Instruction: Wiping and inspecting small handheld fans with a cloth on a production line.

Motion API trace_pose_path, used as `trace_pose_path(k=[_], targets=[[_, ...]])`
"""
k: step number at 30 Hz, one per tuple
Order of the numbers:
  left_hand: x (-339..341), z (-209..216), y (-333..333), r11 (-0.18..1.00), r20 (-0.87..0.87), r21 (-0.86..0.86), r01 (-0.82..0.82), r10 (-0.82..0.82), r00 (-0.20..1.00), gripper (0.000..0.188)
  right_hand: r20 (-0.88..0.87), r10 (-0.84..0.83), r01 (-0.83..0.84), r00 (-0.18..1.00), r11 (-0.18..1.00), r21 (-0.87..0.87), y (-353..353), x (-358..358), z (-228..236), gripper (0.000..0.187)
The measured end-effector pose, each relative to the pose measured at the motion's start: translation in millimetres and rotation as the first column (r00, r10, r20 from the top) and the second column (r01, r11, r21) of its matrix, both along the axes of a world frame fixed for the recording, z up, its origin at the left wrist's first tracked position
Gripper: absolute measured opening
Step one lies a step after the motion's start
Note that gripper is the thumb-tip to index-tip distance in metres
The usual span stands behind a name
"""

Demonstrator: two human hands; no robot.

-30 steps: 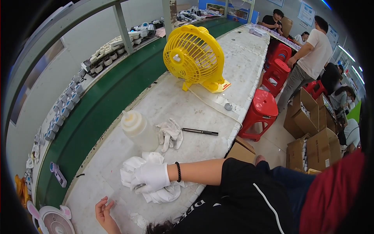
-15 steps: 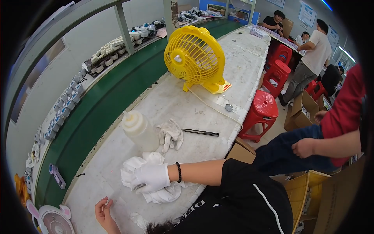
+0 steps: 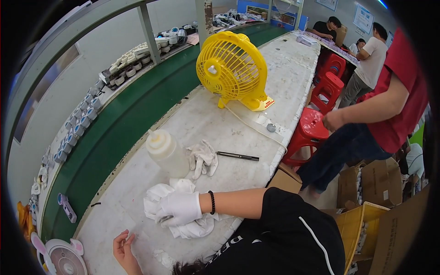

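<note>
My right hand (image 3: 181,207), in a white glove, rests on a crumpled white cloth (image 3: 197,228) on the worktable, its fingers curled into the folds. My left hand (image 3: 123,250) is bare and hovers by the table's near left part. Its fingers are loosely bent, with a gap beside the thumb and nothing visible in them. Just beyond the cloth stands a translucent squeeze bottle (image 3: 167,156). Beside the bottle lie a loose white glove (image 3: 202,158) and a slim black pen-like tool (image 3: 238,156).
A yellow fan (image 3: 231,68) stands farther up the table, its cord trailing right. Along the left runs a green conveyor belt (image 3: 133,103). Red stools (image 3: 312,123) and a walking person in red (image 3: 389,110) are at the right. A bunny-eared fan (image 3: 64,259) sits lower left.
The person in red has come closer to the red stools, one arm now swung forward. Both my hands stay almost where they were; the view has shifted slightly.
</note>
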State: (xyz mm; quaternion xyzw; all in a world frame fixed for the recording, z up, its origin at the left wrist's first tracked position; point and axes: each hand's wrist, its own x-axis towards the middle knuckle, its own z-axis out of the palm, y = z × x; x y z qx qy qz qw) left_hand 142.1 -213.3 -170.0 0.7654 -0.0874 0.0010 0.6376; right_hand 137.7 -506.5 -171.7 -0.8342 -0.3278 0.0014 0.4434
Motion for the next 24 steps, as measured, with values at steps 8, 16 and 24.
trace_pose_path(k=[8,16,24], targets=[[0.0,0.9,-0.2,1.000,-0.006,-0.002,0.011,-0.011,1.000,0.013,0.009,0.003,-0.003,1.000,1.000,0.005,-0.3,0.7,-2.1,0.020],[1.7,-3.4,3.2,0.999,0.007,-0.014,0.033,-0.033,0.999,0.014,0.027,0.003,-0.003,1.000,1.000,0.006,1.3,2.4,-5.5,0.020],[0.2,-2.3,2.4,0.999,0.012,0.007,0.043,-0.043,0.999,0.015,0.030,0.008,-0.008,1.000,1.000,-0.001,1.0,1.8,-7.4,0.020]])
